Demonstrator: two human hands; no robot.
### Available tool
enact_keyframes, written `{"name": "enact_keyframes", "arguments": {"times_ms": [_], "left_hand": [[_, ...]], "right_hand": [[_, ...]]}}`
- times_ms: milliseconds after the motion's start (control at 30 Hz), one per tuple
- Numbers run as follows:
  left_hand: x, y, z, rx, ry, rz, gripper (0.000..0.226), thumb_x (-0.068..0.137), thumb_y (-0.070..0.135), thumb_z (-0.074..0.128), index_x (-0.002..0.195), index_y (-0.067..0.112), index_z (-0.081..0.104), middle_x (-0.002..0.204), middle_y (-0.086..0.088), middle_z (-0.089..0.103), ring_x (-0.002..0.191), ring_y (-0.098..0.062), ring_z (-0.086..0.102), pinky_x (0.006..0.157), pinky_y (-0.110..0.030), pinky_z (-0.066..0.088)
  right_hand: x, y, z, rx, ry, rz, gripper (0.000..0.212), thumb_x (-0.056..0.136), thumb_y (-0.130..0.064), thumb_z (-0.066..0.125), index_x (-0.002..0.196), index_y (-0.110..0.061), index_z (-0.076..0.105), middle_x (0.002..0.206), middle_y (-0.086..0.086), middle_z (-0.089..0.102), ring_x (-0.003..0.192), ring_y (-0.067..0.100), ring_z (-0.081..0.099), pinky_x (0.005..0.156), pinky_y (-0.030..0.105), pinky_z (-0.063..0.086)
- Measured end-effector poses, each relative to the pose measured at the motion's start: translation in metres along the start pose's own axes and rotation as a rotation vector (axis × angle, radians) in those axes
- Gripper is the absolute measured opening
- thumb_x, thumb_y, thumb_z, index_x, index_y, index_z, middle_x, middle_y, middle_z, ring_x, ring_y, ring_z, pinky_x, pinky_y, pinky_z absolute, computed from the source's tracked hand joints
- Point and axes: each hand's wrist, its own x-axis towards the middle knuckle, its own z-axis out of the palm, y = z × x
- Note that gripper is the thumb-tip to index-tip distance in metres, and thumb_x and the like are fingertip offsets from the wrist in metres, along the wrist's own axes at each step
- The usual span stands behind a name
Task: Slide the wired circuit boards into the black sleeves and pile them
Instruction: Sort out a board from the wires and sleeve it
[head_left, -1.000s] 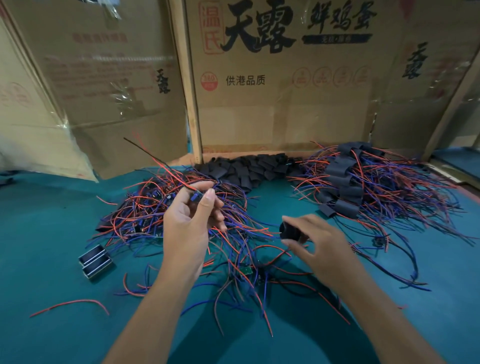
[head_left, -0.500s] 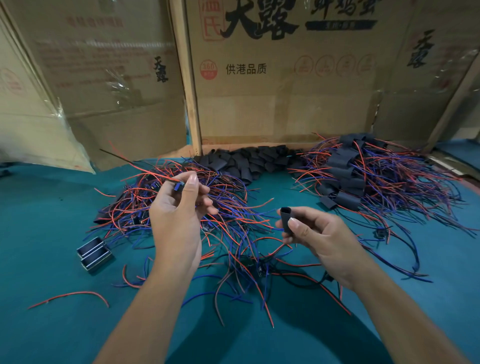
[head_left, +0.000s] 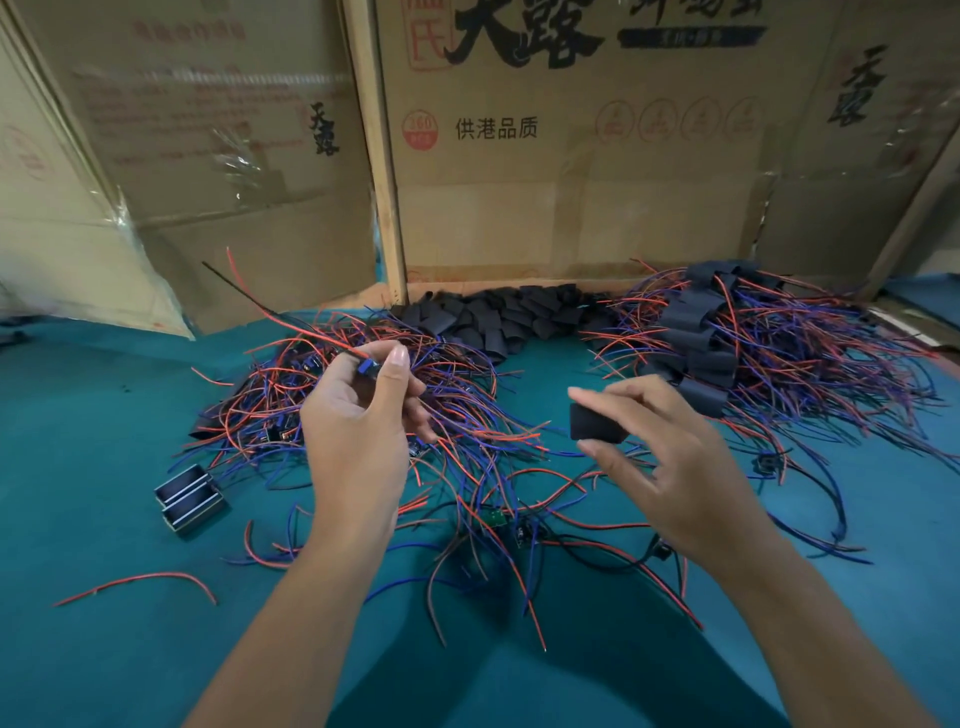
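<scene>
Black flat sleeve (head_left: 597, 423) pinched in our right hand (head_left: 675, 467) at three o'clock; our left hand (head_left: 358, 431) pinches a small blue wired circuit board (head_left: 366, 366) above the teal bench (head_left: 104, 649).

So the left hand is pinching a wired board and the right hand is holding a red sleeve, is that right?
Not quite: the head view shows the sleeve in the right hand is black, not red. The left hand does pinch a wired board.

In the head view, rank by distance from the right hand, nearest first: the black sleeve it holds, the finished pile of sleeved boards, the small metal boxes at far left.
From the right hand:
1. Black sleeve, pinched in its fingers.
2. Finished pile, behind it to the right.
3. Metal boxes, far left, beyond the left hand.
</scene>
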Motion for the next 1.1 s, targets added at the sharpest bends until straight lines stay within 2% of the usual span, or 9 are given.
{"name": "enact_keyframes", "arguments": {"times_ms": [167, 300, 467, 733, 967, 1100], "left_hand": [[0.002, -0.002, -0.002, 0.045, -0.016, 0.014, 0.013, 0.099, 0.015, 0.058, 0.087, 0.016, 0.063, 0.062, 0.003, 0.058, 0.043, -0.009, 0.043, 0.035, -0.022, 0.035], [0.003, -0.002, -0.003, 0.046, -0.032, 0.011, 0.014, 0.098, 0.016, 0.059, 0.085, 0.018, 0.062, 0.059, 0.006, 0.058, 0.040, -0.007, 0.041, 0.035, -0.020, 0.032], [0.004, 0.000, -0.004, 0.055, -0.026, -0.029, 0.013, 0.098, 0.017, 0.060, 0.086, 0.015, 0.061, 0.058, 0.006, 0.057, 0.040, -0.008, 0.039, 0.036, -0.019, 0.030], [0.002, 0.005, -0.004, 0.066, 0.002, -0.078, 0.014, 0.099, 0.016, 0.060, 0.085, 0.014, 0.061, 0.056, 0.005, 0.055, 0.039, -0.008, 0.036, 0.036, -0.018, 0.028], [0.003, 0.008, -0.005, 0.011, 0.004, -0.147, 0.023, 0.100, 0.015, 0.059, 0.078, 0.010, 0.055, 0.057, 0.002, 0.054, 0.040, -0.009, 0.034, 0.033, -0.018, 0.025], [0.004, 0.011, -0.005, -0.035, 0.014, -0.185, 0.020, 0.100, 0.014, 0.059, 0.081, 0.008, 0.055, 0.056, 0.003, 0.054, 0.039, -0.008, 0.033, 0.034, -0.017, 0.024]], "right_hand": [[0.000, -0.002, -0.002, 0.103, -0.183, -0.016, 0.041, 0.091, -0.030, 0.061, 0.130, -0.016, 0.060, 0.110, -0.002, 0.059, 0.097, 0.009, 0.054, 0.087, 0.008, 0.036], [0.000, -0.002, -0.004, 0.127, -0.186, -0.028, 0.033, 0.092, -0.026, 0.064, 0.123, -0.017, 0.062, 0.113, -0.007, 0.062, 0.103, 0.006, 0.056, 0.087, 0.008, 0.037], [0.001, -0.004, -0.003, 0.081, -0.190, -0.079, 0.034, 0.089, -0.025, 0.064, 0.122, -0.018, 0.064, 0.111, -0.004, 0.057, 0.102, 0.006, 0.053, 0.091, 0.014, 0.037], [0.001, -0.008, 0.000, -0.021, -0.237, -0.128, 0.036, 0.088, -0.026, 0.063, 0.123, -0.018, 0.066, 0.109, 0.001, 0.055, 0.102, 0.014, 0.052, 0.093, 0.013, 0.034], [-0.001, -0.007, 0.003, -0.020, -0.288, -0.106, 0.036, 0.089, -0.030, 0.063, 0.124, -0.020, 0.066, 0.111, -0.001, 0.057, 0.104, 0.019, 0.054, 0.091, 0.029, 0.042], [-0.001, -0.006, 0.003, 0.017, -0.302, -0.098, 0.036, 0.092, -0.035, 0.064, 0.126, -0.025, 0.063, 0.111, -0.005, 0.056, 0.106, 0.015, 0.053, 0.092, 0.029, 0.042]]}}
